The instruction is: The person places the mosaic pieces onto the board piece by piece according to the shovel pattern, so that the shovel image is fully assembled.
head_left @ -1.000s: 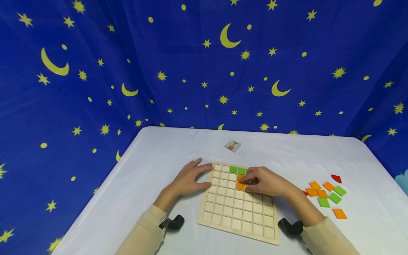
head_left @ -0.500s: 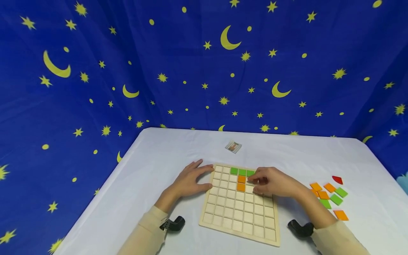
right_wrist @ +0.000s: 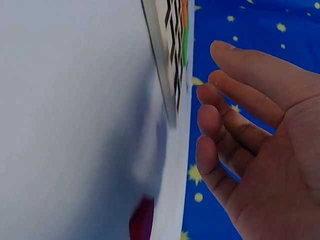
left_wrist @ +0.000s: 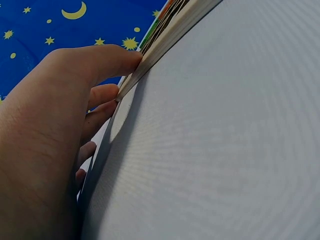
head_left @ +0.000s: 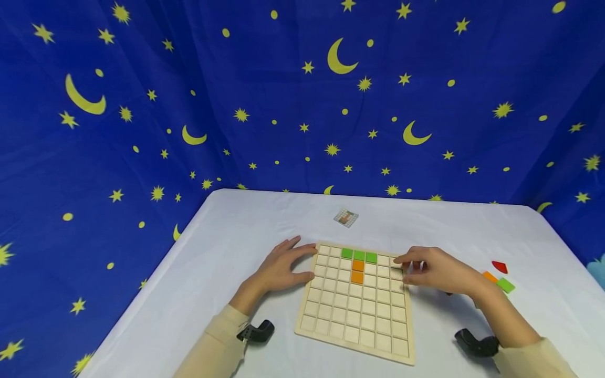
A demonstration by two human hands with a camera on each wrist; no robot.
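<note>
A wooden grid board [head_left: 347, 317] lies on the white table. Three green square tiles [head_left: 359, 255] sit side by side in its far row, with two orange square tiles [head_left: 357, 271] in a column under the middle one. My left hand [head_left: 282, 265] touches the board's left edge, thumb and forefinger tips at the rim [left_wrist: 150, 61]. My right hand [head_left: 437, 269] is over the board's far right corner with loosely bent fingers. In the right wrist view that hand [right_wrist: 270, 130] holds nothing and is apart from the board [right_wrist: 165, 55].
Right of the board lie loose tiles, among them a green one [head_left: 506, 285], an orange one [head_left: 490, 276] and a red rounded piece [head_left: 499, 267]; my right forearm hides others. A small card with a printed grid picture [head_left: 346, 217] lies beyond the board.
A third green tile has come into view in the far row as my right hand left it. That hand has moved right, off the tiles. The left hand stays at the board's edge.
</note>
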